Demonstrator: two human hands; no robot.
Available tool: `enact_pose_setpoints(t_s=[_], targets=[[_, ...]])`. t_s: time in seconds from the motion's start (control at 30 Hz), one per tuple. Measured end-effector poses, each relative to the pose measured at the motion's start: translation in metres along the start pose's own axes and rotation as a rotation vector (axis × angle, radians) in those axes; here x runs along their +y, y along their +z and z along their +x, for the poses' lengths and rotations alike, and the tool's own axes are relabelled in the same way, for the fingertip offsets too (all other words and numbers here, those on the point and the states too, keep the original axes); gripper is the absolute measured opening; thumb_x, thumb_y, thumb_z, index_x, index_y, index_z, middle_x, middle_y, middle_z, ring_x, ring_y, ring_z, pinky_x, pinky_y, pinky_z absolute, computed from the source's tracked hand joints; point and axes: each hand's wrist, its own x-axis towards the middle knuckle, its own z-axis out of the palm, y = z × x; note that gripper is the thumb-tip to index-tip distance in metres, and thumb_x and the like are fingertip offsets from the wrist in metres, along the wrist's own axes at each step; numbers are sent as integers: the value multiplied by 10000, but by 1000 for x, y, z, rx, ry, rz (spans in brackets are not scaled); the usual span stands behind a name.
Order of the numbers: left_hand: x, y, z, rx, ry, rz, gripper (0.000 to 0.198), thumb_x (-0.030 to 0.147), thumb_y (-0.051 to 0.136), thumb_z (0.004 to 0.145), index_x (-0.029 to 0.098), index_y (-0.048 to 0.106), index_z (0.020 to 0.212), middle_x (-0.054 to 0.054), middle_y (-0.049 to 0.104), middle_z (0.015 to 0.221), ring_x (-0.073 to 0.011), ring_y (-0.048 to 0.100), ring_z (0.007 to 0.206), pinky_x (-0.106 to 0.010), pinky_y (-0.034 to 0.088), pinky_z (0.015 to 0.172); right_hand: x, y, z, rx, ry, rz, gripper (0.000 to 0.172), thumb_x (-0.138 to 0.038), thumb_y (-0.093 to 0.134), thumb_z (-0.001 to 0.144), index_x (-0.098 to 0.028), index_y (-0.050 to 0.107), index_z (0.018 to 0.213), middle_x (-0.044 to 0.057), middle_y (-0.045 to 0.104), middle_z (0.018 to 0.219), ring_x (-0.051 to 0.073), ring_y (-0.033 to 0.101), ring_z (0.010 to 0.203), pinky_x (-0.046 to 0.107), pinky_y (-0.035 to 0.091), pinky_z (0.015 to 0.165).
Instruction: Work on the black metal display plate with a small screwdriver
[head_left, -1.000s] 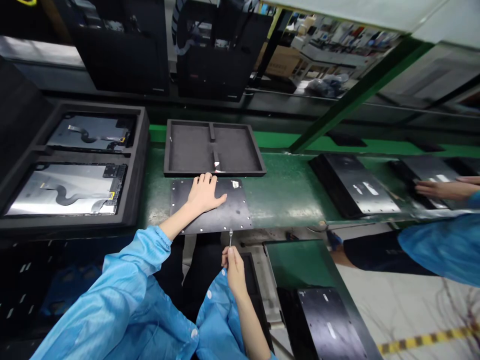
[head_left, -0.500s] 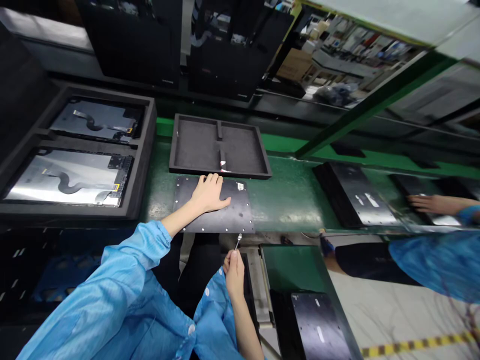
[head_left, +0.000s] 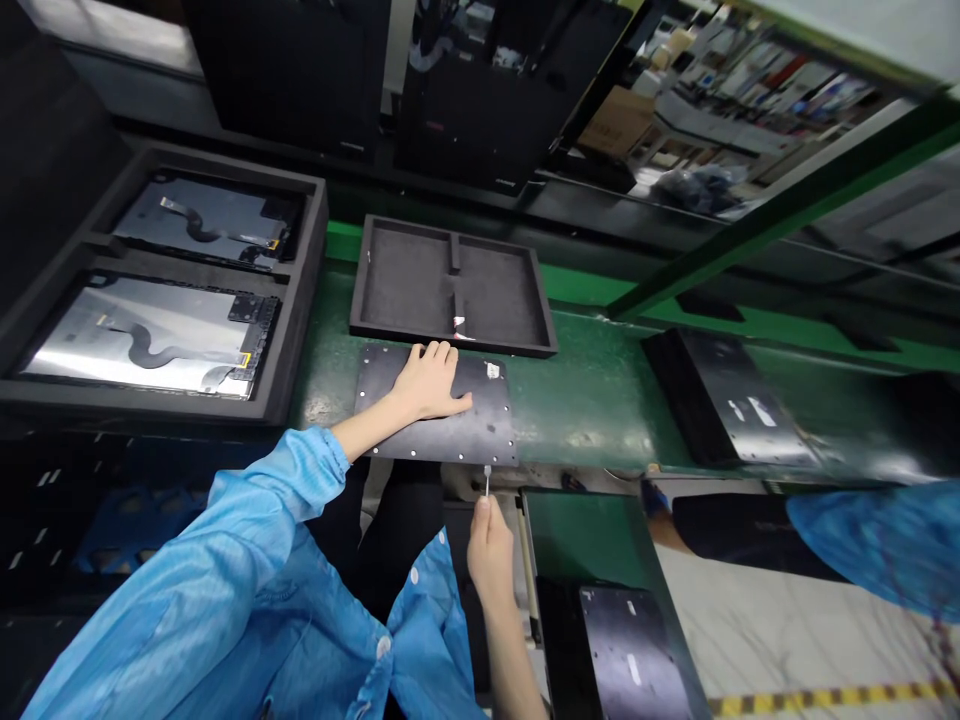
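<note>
The plate point(head_left: 439, 405) lies flat at the near edge of the belt point(head_left: 592, 395), just before the empty tray point(head_left: 454, 290). Your left hand point(head_left: 431, 380) presses it with open palm, gripping nothing. Your right hand point(head_left: 489, 535) pinches a thin tool point(head_left: 487, 480) just below the plate edge. If the palm slips, the plate can slide off the belt; the tool tip can scratch it. No writing is readable.

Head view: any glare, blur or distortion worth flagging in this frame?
Head view: strong wide-angle bending, the green beam and belt edges slanting; glare whitens the panel in the near foam tray; the right edge smears around a co-worker's blue sleeve; the left hand on the black plate and the right hand pinching a small tool stay sharp.
</note>
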Motion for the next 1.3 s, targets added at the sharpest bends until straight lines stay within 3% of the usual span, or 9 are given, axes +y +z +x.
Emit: enact_pose_setpoints(t_s=[0.2, 0.3, 0.43, 0.53, 0.63, 0.77, 0.97, 1.13, 1.3], targets=[[0, -1, 1, -5, -2, -25, 792, 630, 648, 959, -22, 652, 1409, -244, 690, 1350, -387, 608, 1244, -528, 436, 1141, -43, -61, 14, -291, 102, -619, 598, -539, 111, 1186, -238, 628, 1203, 105, 758, 893, 281, 732, 801, 334, 379, 689], [2, -2, -4, -30, 16, -86, 842, 622, 652, 984, -16, 589, 1530, -275, 631, 1517, -390, 577, 1401, -552, 313, 1307, -80, -83, 22, -402, 164, -877, 569, -487, 100, 1194, -253, 614, 1263, 124, 799, 972, 304, 788, 883, 347, 450, 740], [12, -8, -28, -166, 190, -124, 1050, 778, 626, 982, 125, 359, 1760, -265, 260, 1841, -474, 222, 1707, -816, 82, 1325, -114, -102, 29, -472, 133, -1012, 513, -445, 147, 1197, -242, 609, 1292, 149, 815, 1048, 316, 813, 990, 384, 534, 834], [24, -21, -53, -328, 276, -22, 1199, 828, 739, 891, 144, 323, 1784, -279, 165, 1855, -553, 133, 1714, -895, 138, 1274, -122, -110, 33, -490, 97, -1028, 497, -444, 186, 1196, -231, 628, 1272, 159, 812, 1045, 303, 815, 985, 377, 550, 852], [40, -37, -72, -381, 300, 146, 957, 565, 761, 1003, 141, 374, 1769, -308, 265, 1815, -604, 321, 1638, -860, 404, 1183, -124, -111, 35, -491, 85, -1046, 504, -446, 191, 1195, -230, 642, 1261, 163, 809, 1045, 295, 812, 973, 378, 555, 862], [55, -59, -81, -341, 387, 310, 597, 77, 456, 1080, 79, 521, 1674, -316, 513, 1676, -557, 627, 1426, -650, 680, 872, -119, -109, 33, -473, 67, -1057, 485, -444, 214, 1198, -227, 645, 1246, 148, 806, 1003, 265, 809, 933, 349, 544, 855], [37, -103, -63, -72, 409, 223, 464, 42, 467, 1080, 94, 631, 1511, -268, 707, 1478, -371, 801, 1155, -506, 696, 817, -92, -103, 34, -394, -146, -946, 430, -475, 294, 1201, -235, 649, 1153, 88, 791, 909, 247, 784, 834, 297, 472, 744], [19, -119, -48, -106, 396, 178, 375, 56, 512, 1081, 110, 658, 1422, -201, 787, 1293, -305, 813, 1027, -389, 655, 751, -103, -70, 67, -339, -450, -584, 397, -541, 538, 1135, -222, 665, 1334, 42, 782, 896, 259, 761, 846, 310, 452, 726], [17, -118, -45, -95, 409, 220, 289, 121, 509, 1107, 113, 660, 1353, -166, 792, 1247, -303, 814, 991, -381, 618, 685, -135, -47, 116, -413, -566, -555, 591, -508, 729, 1029, -228, 623, 1539, 63, 817, 1040, 280, 773, 979, 319, 512, 815]])
